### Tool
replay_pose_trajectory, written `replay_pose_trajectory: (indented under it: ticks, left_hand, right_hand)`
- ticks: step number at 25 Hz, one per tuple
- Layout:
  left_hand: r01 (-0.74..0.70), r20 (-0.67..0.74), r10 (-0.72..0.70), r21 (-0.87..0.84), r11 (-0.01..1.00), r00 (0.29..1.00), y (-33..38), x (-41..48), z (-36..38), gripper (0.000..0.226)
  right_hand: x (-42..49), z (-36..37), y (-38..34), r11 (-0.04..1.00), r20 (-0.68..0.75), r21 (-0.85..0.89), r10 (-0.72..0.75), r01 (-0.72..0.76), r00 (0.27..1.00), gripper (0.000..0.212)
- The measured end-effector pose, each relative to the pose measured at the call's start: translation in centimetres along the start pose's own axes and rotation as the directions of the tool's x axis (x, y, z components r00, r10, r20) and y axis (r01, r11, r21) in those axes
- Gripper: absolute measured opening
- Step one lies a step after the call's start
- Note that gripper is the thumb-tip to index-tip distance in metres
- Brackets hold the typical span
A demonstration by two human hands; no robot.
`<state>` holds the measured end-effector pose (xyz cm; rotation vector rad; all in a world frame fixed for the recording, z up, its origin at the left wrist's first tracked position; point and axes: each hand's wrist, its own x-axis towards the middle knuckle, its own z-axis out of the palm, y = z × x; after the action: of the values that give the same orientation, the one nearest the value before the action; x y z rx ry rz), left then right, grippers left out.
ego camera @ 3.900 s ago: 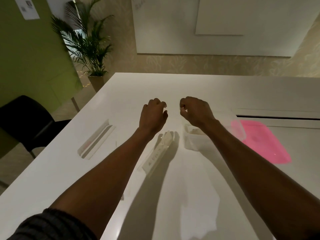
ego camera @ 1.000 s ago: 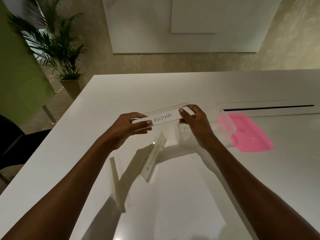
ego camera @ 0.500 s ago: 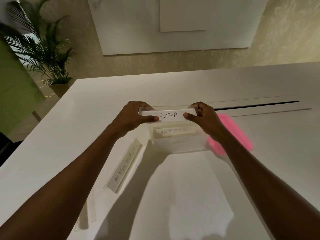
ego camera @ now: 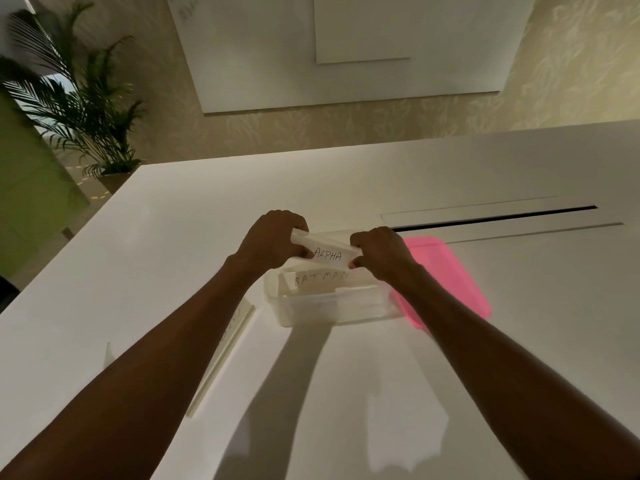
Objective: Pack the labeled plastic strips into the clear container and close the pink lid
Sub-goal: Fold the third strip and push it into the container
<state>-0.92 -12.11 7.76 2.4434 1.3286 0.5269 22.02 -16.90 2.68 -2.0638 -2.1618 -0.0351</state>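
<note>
Above the clear container [ego camera: 332,306], both hands, left hand [ego camera: 273,242] and right hand [ego camera: 379,252], are gripping the ALPHA strip [ego camera: 327,252] by its ends, its long axis lying along the container's length.

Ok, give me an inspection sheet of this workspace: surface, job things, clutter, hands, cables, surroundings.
Surface: white table with a long dark slot at the far right.
Job's things: clear plastic strip labelled ALPHA held over the clear rectangular container; a labelled strip already inside; flat pink lid lying off, right of the container; another labelled strip on the table under the left forearm.
Clutter: nothing seen.
Hands: left hand and right hand each in a closed grip on one end of the ALPHA strip.
Cables: nothing seen.
Surroundings: potted palm, green panel, white wall board.
</note>
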Motion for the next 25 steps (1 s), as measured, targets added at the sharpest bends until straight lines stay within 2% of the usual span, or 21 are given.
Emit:
replay_pose_trajectory:
  ticks: [4, 9, 12, 15, 18, 21, 23, 25]
  left_hand:
    - [0.005, 0.01, -0.007, 0.194, 0.981, 1.0, -0.1, 0.5, 2.1, 0.033]
    - [0.098, 0.073, -0.125, 0.301, 0.949, 0.989, -1.7, 0.3, 5.2, 0.05]
    - [0.153, 0.1, -0.189, 0.289, 0.945, 0.977, -2.3, 0.2, 7.0, 0.052]
    - [0.176, 0.103, -0.214, 0.29, 0.941, 0.971, -3.0, 0.3, 7.9, 0.051]
    - [0.11, 0.091, -0.157, 0.389, 0.915, 0.983, -3.4, 0.3, 8.2, 0.042]
    - [0.005, 0.073, -0.055, 0.563, 0.827, 0.996, -3.4, 0.1, 8.6, 0.03]
    - [-0.028, 0.067, -0.022, 0.662, 0.749, 0.998, -3.2, -0.2, 8.7, 0.024]
    - [-0.019, 0.037, -0.007, 0.68, 0.733, 0.999, -2.9, -0.4, 8.6, 0.023]
  right_hand:
    - [-0.1, 1.1, 0.2, 0.999, 0.011, -0.05, 0.016, -0.015, 1.0, 0.028]
    - [0.0, 1.3, -0.1, 0.989, 0.067, -0.145, 0.02, -0.01, 0.998, 0.007]
    - [0.1, 1.6, 0.0, 0.968, 0.061, -0.251, 0.0, 0.016, 0.998, 0.027]
    - [0.4, 2.2, 0.4, 0.959, 0.079, -0.278, -0.028, 0.049, 0.996, 0.033]
    - [0.5, 2.5, 0.6, 0.954, 0.073, -0.288, -0.063, 0.082, 0.995, 0.032]
    - [0.4, 2.5, 0.5, 0.957, 0.074, -0.28, -0.055, 0.074, 0.996, 0.03]
    - [0.3, 2.6, 0.4, 0.971, 0.034, -0.231, -0.062, 0.068, 0.998, 0.029]
    - [0.3, 2.5, 0.3, 0.981, -0.03, -0.185, -0.064, 0.057, 0.998, 0.028]
